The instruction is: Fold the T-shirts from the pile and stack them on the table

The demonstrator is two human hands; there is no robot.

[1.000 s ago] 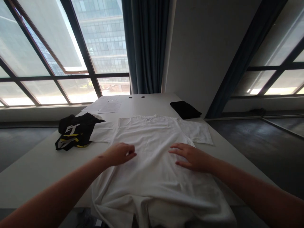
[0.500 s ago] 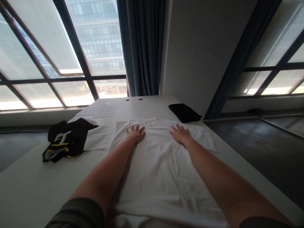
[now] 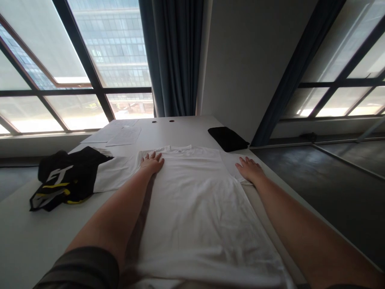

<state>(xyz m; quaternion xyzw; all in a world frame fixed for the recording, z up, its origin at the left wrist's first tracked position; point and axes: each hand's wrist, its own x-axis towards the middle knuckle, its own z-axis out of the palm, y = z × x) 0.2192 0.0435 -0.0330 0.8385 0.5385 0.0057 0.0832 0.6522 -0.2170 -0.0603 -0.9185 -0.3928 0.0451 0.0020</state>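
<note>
A white T-shirt (image 3: 192,200) lies spread on the white table, its collar at the far end and its hem toward me. My left hand (image 3: 152,162) rests palm down near the left shoulder, fingers spread. On the right sleeve lies my right hand (image 3: 250,170), flat, with its fingers apart. Neither hand grips the cloth. Creases run across the lower right of the shirt. The left sleeve reaches out toward a crumpled black garment (image 3: 86,170) with white lettering and yellow trim.
A folded black cloth (image 3: 227,139) lies near the table's far right edge. Sheets of paper (image 3: 124,135) are at the far left, close to two round holes in the table (image 3: 12,237). Beyond stand windows, a dark blue curtain (image 3: 174,60) and a grey wall (image 3: 237,68).
Both hands have slid outward over the shirt, the left toward the left shoulder and the right onto the right sleeve. The view has shifted slightly to the right.
</note>
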